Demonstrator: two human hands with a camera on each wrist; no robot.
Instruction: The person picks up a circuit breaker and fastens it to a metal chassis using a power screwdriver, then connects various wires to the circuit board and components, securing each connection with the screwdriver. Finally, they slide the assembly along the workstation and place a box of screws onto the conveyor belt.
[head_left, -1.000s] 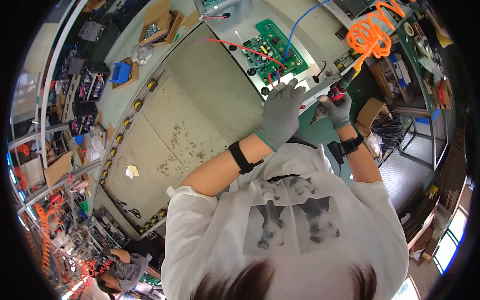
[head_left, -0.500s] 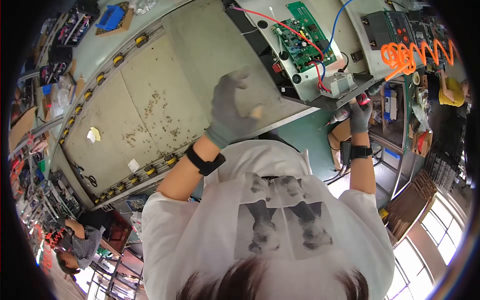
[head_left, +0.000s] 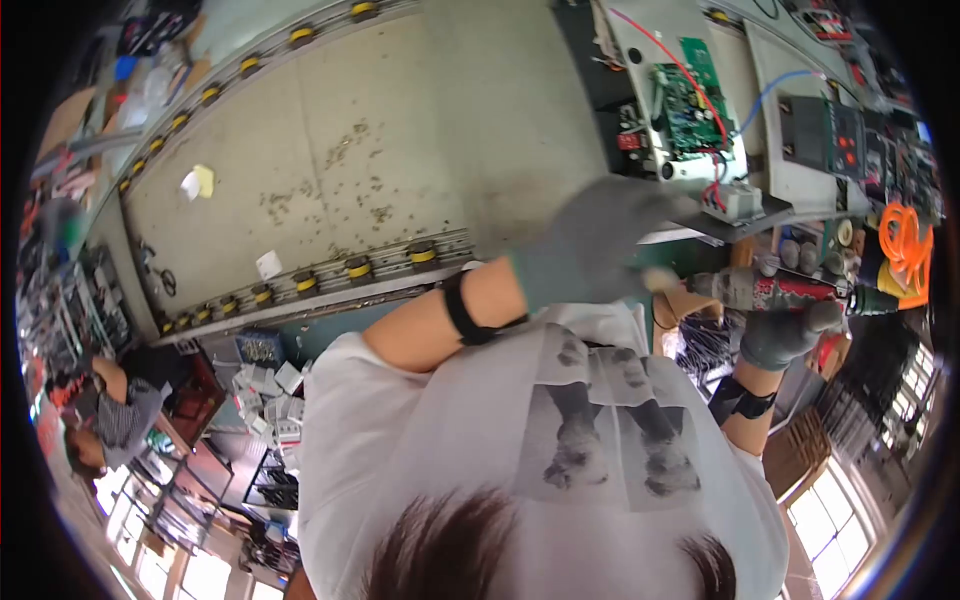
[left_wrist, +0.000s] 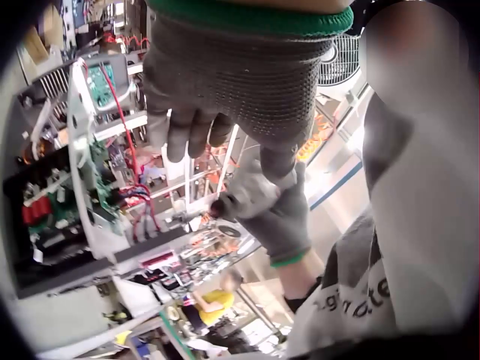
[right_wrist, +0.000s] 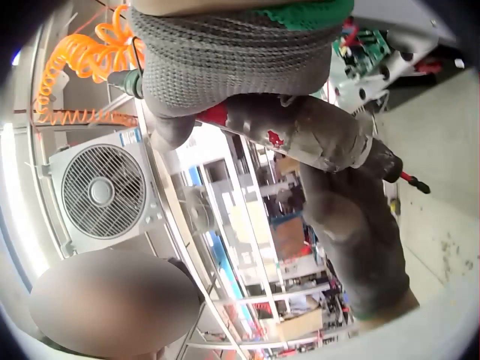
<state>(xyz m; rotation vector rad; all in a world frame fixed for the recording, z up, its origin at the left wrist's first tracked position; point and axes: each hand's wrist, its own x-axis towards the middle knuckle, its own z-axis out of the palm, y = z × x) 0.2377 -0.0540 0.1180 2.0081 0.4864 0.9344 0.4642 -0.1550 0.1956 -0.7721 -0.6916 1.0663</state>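
Note:
In the head view my gloved right hand [head_left: 785,335] grips a grey and red power screwdriver [head_left: 765,292] that lies level, its front towards my left hand. The right wrist view shows the same right hand [right_wrist: 232,67] around the screwdriver [right_wrist: 300,131], with a dark bit [right_wrist: 416,183] sticking out. My gloved left hand [head_left: 590,240] is blurred, its fingers apart, near the edge of a metal chassis. That chassis carries a green circuit board [head_left: 690,110] with red and blue wires. Fingers of the left hand [left_wrist: 232,82] hang loosely in the left wrist view, holding nothing visible.
Small loose parts [head_left: 355,150] lie scattered on the worktop [head_left: 450,100], with roller rails [head_left: 358,267] along its edges. A grey box [head_left: 825,135] stands beyond the chassis. An orange coiled hose [head_left: 905,245] hangs at the right. Another person [head_left: 120,410] sits at lower left.
The view has shifted, with the chassis now farther right. My left hand left the chassis, then came back towards its edge. The screwdriver has come out from beside the chassis, held level in my right hand.

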